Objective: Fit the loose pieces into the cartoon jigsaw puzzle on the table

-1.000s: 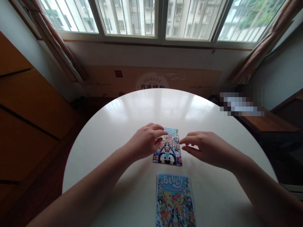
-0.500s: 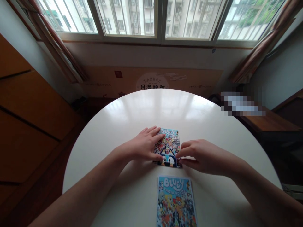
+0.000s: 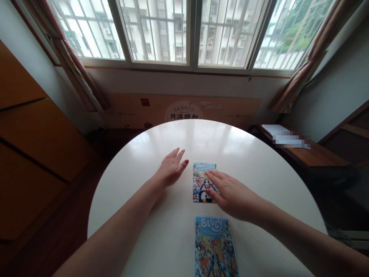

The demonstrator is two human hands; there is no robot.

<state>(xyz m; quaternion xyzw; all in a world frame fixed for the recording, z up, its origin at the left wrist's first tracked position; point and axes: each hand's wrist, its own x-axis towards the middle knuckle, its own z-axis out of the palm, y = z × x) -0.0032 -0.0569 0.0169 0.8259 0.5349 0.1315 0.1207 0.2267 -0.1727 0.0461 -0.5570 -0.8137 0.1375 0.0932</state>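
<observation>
A small colourful picture card (image 3: 201, 181) with a blue cartoon dog lies flat near the middle of the round white table (image 3: 138, 161). My right hand (image 3: 230, 194) lies flat on the card's right half, fingers stretched out. My left hand (image 3: 171, 169) rests open on the bare tabletop just left of the card, not touching it. A larger print (image 3: 215, 248) titled "BLUEY" lies nearer to me, at the table's front edge.
A window with bars runs along the far wall, curtains at both sides. Flat cardboard (image 3: 184, 109) leans below the sill. A wooden cabinet (image 3: 31, 134) stands at the left, and a dark wooden side table (image 3: 305, 152) at the right.
My left hand has slid off the card onto the table at its left. My right hand went from a pinch at the card's edge to lying flat on it. The view tilted up slightly.
</observation>
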